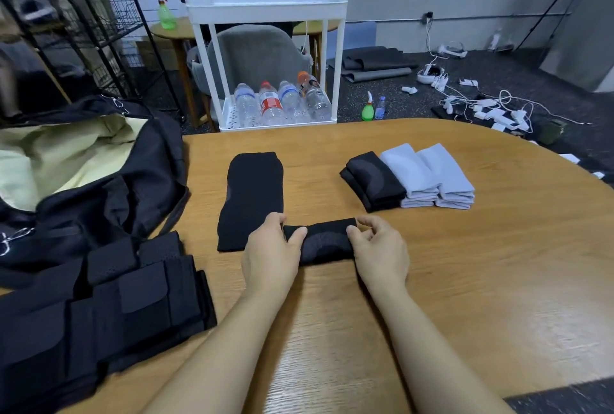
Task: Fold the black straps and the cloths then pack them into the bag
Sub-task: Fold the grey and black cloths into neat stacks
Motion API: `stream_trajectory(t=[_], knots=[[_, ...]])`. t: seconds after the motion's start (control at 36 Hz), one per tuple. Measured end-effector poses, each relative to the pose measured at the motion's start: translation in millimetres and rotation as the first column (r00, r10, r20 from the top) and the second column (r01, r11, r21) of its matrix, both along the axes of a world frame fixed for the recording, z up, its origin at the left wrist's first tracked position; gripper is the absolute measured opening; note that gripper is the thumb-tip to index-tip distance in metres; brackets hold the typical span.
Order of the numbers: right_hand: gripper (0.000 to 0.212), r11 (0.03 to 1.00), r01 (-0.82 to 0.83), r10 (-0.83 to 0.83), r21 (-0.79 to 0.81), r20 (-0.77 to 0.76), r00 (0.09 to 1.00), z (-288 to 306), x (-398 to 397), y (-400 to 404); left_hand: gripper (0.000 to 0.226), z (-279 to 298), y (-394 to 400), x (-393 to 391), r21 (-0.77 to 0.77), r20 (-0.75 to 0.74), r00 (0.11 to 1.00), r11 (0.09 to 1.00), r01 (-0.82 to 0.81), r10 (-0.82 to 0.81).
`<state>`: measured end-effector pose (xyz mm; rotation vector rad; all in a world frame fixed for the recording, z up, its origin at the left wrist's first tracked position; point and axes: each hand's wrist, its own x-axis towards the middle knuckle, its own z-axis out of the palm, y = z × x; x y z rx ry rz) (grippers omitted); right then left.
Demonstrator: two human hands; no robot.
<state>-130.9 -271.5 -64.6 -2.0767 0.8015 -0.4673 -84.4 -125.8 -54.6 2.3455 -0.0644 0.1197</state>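
A folded black cloth lies on the wooden table in front of me. My left hand grips its left end and my right hand pinches its right end. An unfolded black cloth lies flat just behind my left hand. Further right sit a folded black cloth stack and two folded white cloth stacks. Black straps are piled at the table's left front. The open black bag with pale lining stands at the far left.
Beyond the table's far edge stands a white cart holding several water bottles, with a grey chair behind it. A black wire rack is at the back left. Cables and white devices litter the floor at the right.
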Motion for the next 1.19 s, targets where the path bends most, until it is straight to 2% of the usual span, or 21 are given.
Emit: stream_trajectory(t=[0.14,0.39,0.44,0.47,0.5,0.56,0.61,0.67,0.69,0.75,0.81,0.89,0.97,1.19], knots=[[0.033,0.998,0.010,-0.010,-0.065,-0.005,1.000,-1,-1,-1,0.045,1,5,5,0.126,0.011,1.000,0.992,0.005,-0.007],[0.029,0.996,0.085,-0.085,0.019,0.017,0.996,6,-3,-11,0.029,1,25,10,0.074,0.032,0.999,0.996,-0.046,0.043],[0.030,0.995,0.080,-0.078,-0.064,0.035,0.996,7,-8,-12,0.028,7,29,8,0.128,0.080,0.995,0.989,-0.078,0.068],[0.031,0.984,0.053,-0.044,-0.170,0.055,0.998,8,-11,-11,0.028,11,30,5,0.186,0.116,0.991,0.978,-0.089,0.068],[0.031,0.954,0.004,0.023,-0.301,0.085,0.996,9,-14,-10,0.029,15,30,0,0.241,0.155,0.987,0.967,-0.079,0.042],[0.030,0.833,-0.147,0.235,-0.534,0.102,0.967,9,-17,-6,0.030,21,25,-12,0.277,0.232,0.967,0.960,0.034,-0.101],[0.040,0.648,-0.313,0.415,-0.694,-0.022,0.910,6,-18,2,0.037,15,16,-23,0.338,0.242,0.920,0.916,0.217,-0.308],[0.054,0.489,-0.480,0.506,-0.729,-0.211,0.836,2,-20,8,0.059,6,10,-32,0.475,0.122,0.876,0.802,0.361,-0.466],[0.058,0.441,-0.538,0.519,-0.719,-0.285,0.806,0,-21,10,0.069,3,8,-35,0.534,0.050,0.864,0.744,0.401,-0.501],[0.060,0.391,-0.614,0.508,-0.686,-0.395,0.765,-5,-23,8,0.078,-1,7,-38,0.581,-0.058,0.860,0.683,0.442,-0.506],[0.063,0.387,-0.668,0.516,-0.635,-0.451,0.728,-6,-25,6,0.074,-4,6,-40,0.607,-0.107,0.860,0.653,0.454,-0.499],[0.081,0.429,-0.732,0.560,-0.530,-0.480,0.676,-4,-26,2,0.066,-5,5,-40,0.608,-0.151,0.863,0.643,0.465,-0.482],[0.088,0.476,-0.729,0.541,-0.491,-0.489,0.684,-6,-25,0,0.066,-6,5,-39,0.579,-0.152,0.865,0.666,0.470,-0.478],[0.088,0.555,-0.699,0.521,-0.452,-0.466,0.715,-12,-25,-1,0.068,-12,1,-38,0.439,-0.196,0.877,0.760,0.479,-0.440]])
